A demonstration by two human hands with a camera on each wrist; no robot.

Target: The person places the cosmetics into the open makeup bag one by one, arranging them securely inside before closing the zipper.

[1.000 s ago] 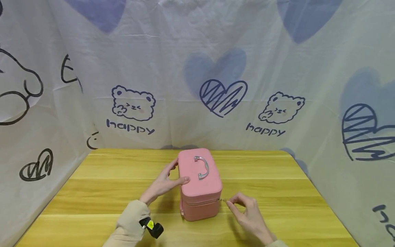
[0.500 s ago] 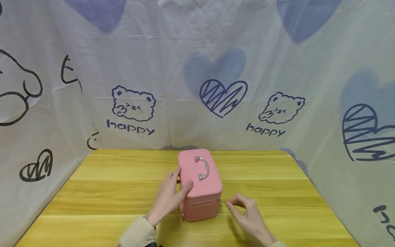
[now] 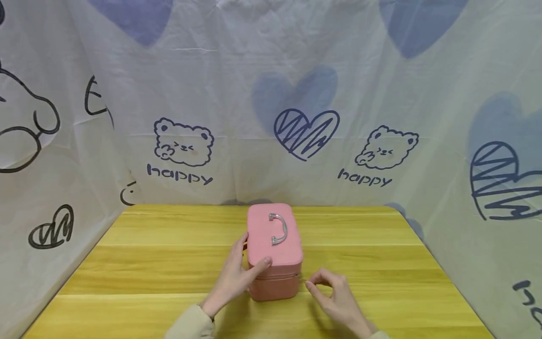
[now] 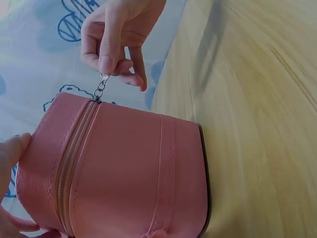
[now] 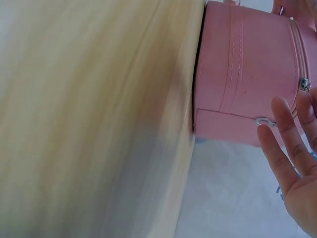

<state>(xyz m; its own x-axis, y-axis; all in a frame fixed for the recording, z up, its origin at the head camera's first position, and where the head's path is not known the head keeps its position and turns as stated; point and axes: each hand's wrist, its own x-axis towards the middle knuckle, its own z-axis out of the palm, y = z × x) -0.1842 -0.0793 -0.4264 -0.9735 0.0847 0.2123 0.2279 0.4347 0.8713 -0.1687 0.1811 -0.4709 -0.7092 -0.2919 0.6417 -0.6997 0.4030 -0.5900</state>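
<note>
A pink vanity case (image 3: 264, 233) stands upright on the table with its lid down and a silver handle (image 3: 283, 229) on top. My left hand (image 3: 233, 278) holds its left side, thumb over the lid's front edge, fingers along the side. A zipper (image 4: 69, 163) runs around the case below the lid. With thumb and index finger, my right hand (image 3: 336, 296) pinches the chained zipper pull (image 4: 100, 89) at the front right corner; its other fingers spread loosely in the right wrist view. There, the zipper slider (image 5: 304, 84) and a metal ring (image 5: 265, 121) on the case show beside the fingers.
The wooden table (image 3: 139, 263) extends around the case on all sides. A white cloth (image 3: 237, 94) printed with hearts and bears hangs behind it and along both sides.
My left hand has slid toward the front of the case, its thumb moving nearer the front corner. The case has turned slightly, and my right hand has shifted a little left, still pinching the zipper pull.
</note>
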